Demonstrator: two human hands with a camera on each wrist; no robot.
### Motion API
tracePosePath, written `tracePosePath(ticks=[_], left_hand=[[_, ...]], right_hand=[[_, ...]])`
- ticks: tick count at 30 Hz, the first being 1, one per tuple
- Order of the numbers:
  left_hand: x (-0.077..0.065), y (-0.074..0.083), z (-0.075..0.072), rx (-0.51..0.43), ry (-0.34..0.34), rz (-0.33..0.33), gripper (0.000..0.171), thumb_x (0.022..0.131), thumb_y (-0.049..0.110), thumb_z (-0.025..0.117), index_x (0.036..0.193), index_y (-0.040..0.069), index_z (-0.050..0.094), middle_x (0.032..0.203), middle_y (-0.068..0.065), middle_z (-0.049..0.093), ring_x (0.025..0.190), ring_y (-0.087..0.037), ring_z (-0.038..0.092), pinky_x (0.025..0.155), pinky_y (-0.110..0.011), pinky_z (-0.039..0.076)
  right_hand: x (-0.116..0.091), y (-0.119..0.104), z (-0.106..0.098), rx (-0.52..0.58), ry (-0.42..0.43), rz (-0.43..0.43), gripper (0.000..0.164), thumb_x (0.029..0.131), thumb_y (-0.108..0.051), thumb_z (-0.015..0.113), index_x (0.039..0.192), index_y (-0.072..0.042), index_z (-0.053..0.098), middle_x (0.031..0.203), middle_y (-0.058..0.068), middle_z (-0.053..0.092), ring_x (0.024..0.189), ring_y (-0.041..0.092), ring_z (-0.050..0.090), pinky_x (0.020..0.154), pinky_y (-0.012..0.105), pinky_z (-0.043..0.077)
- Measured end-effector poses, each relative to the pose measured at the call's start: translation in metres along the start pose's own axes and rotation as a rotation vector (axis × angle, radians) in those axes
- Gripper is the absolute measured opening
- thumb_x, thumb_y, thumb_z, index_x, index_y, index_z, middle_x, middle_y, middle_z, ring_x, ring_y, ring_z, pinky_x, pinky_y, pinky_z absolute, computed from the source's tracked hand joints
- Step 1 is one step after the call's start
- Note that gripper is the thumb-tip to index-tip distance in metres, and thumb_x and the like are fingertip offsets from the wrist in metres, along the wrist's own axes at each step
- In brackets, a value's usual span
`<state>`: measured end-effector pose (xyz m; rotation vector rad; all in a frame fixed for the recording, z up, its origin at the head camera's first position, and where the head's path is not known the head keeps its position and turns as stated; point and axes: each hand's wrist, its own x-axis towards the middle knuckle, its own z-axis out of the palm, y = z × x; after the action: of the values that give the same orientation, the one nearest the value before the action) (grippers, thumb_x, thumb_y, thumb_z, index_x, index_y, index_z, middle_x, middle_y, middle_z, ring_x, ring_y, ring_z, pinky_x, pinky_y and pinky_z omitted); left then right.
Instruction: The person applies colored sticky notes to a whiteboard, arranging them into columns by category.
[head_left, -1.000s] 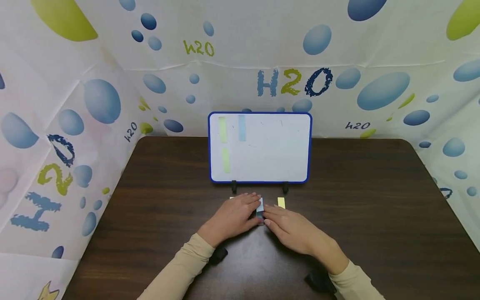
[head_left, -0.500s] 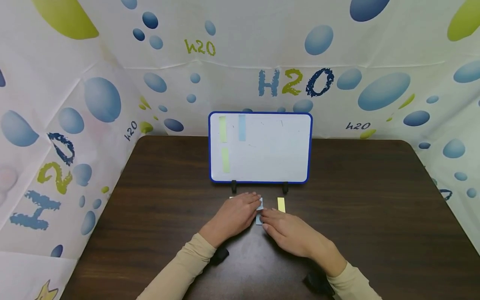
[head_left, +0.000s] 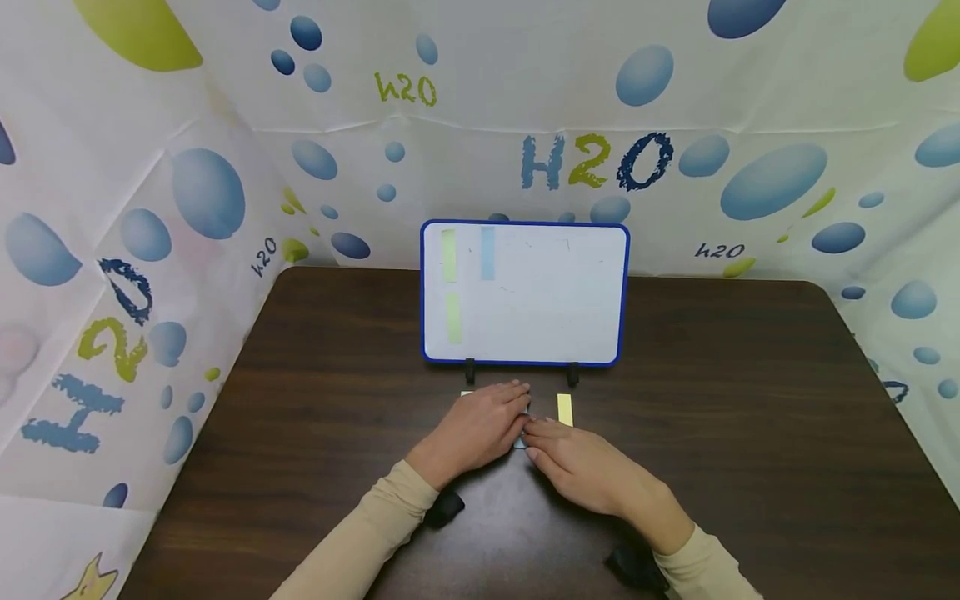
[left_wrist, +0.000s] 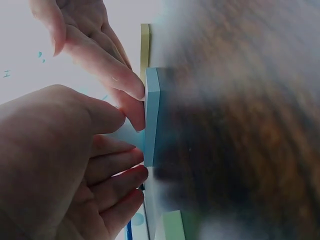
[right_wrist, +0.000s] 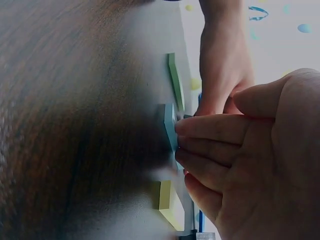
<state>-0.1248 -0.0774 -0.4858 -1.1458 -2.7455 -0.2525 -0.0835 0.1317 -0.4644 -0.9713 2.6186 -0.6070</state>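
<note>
A blue sticky note pad lies on the table, mostly covered by both hands in the head view; its side shows in the left wrist view. My left hand rests over its far part with fingers extended. My right hand touches the pad from the right, its straight fingertips against the top face in the right wrist view. To the right stands a yellow pad, and a green pad sits to the left, largely hidden behind my left hand in the head view.
Behind the pads stands a blue-framed whiteboard on black feet. Two green strips and a blue strip stick to its left part. A printed curtain surrounds the dark wooden table.
The right fingertips have shifted slightly left onto the blue pad. My left hand has moved slightly right, so less of the pad shows between the hands.
</note>
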Motion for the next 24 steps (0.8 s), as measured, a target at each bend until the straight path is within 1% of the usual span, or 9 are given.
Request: tracePosePath(ticks=[5,9,16,24], left_hand=[[0.0010,-0.0015,0.0009,-0.055,0.015,0.005,0.036,0.104,0.027,0.058,0.131,0.007,0.069,0.138,-0.006,0.067,0.131,-0.019,0.062,0.111,-0.032,0.051],[0.0013,-0.0024,-0.0001,-0.075,0.027,0.014,0.034,0.102,0.022,0.060,0.130,0.005,0.070,0.136,-0.007,0.068,0.130,-0.020,0.063,0.110,-0.033,0.052],[0.0006,-0.0025,-0.0030,-0.017,-0.016,0.019,0.034,0.102,0.021,0.059,0.132,0.006,0.068,0.136,-0.006,0.068,0.131,-0.020,0.062,0.111,-0.032,0.050],[-0.0007,-0.0017,-0.0027,0.001,0.009,0.020,0.033,0.102,0.020,0.061,0.131,0.006,0.069,0.136,-0.006,0.068,0.129,-0.019,0.063,0.110,-0.032,0.052]], right_hand=[[-0.0001,0.0002,0.0004,0.000,-0.004,0.001,0.049,0.112,-0.033,0.035,0.148,-0.004,0.052,0.155,0.011,0.051,0.147,0.030,0.044,0.119,0.050,0.041],[-0.0004,-0.0004,0.0001,0.002,-0.001,0.002,0.049,0.112,-0.032,0.035,0.148,-0.004,0.052,0.155,0.011,0.051,0.147,0.031,0.045,0.119,0.051,0.041],[0.0006,-0.0015,0.0011,-0.005,0.011,0.001,0.047,0.111,-0.030,0.037,0.146,-0.004,0.055,0.153,0.011,0.053,0.146,0.029,0.046,0.120,0.050,0.041],[0.0030,-0.0069,0.0076,-0.002,0.051,0.004,0.046,0.111,-0.028,0.040,0.143,-0.001,0.057,0.152,0.013,0.054,0.147,0.026,0.045,0.124,0.048,0.035]])
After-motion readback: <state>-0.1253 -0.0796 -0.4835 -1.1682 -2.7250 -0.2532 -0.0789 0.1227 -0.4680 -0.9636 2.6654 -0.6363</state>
